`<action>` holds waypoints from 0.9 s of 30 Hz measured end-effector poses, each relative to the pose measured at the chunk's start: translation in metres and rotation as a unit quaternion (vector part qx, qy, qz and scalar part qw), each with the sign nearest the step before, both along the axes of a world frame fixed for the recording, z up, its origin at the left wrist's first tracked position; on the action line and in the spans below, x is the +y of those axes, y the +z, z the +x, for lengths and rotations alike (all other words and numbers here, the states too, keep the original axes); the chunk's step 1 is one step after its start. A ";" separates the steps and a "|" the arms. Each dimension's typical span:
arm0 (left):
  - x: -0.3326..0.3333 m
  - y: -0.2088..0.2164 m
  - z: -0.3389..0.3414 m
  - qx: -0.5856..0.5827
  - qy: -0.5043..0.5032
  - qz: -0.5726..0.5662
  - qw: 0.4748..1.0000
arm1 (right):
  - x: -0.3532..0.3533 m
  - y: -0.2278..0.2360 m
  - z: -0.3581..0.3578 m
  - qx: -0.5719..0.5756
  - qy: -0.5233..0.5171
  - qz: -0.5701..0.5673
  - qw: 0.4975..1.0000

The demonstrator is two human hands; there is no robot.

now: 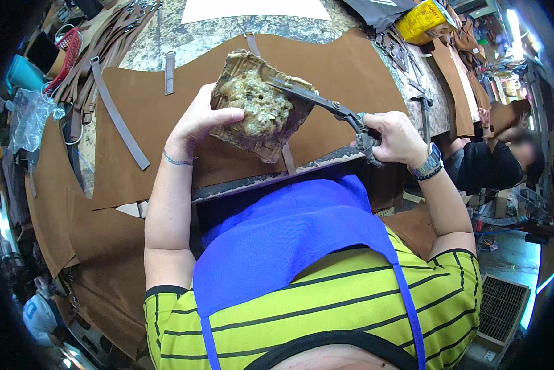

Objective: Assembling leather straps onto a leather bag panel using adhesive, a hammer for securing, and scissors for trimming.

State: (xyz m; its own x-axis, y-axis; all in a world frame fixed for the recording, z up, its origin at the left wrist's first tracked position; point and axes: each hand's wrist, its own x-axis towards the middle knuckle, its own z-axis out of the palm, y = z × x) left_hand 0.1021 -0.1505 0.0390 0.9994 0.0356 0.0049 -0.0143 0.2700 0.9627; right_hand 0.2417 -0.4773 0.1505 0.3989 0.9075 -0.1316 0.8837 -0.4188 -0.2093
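Note:
My left hand (209, 117) grips the left edge of a ragged piece of cardboard (292, 117), its thumb on top. Crusty yellowish dried glue (252, 102) coats the cardboard's middle. In my right hand (397, 139) is a pair of dark scissors (317, 98) with wrapped handles, fingers closed round them. The scissor blades point left, and their tips reach over the glue's upper edge; whether they touch it I cannot tell. Under both hands a large brown leather piece (357, 80) covers the worktable, with a grey-brown strap (119, 117) lying across its left part.
Shorter straps (169, 74) lie on the leather. Bundled straps (113, 43) and a red basket (70, 58) stand far left. A yellow tin (425, 21) sits far right, near metal tools (422, 102). At right another person in black (489, 160) is close by. The table edge (277, 176) runs before me.

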 end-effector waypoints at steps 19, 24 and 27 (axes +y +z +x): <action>0.000 0.002 0.000 0.009 -0.019 -0.006 1.000 | -0.004 -0.005 0.006 0.022 0.007 0.014 1.000; -0.002 -0.001 0.001 0.016 -0.023 0.009 1.000 | -0.006 0.000 0.011 0.036 0.008 -0.018 0.999; -0.005 0.007 0.000 0.032 -0.026 -0.001 0.999 | 0.001 0.008 0.005 0.057 -0.011 -0.047 0.997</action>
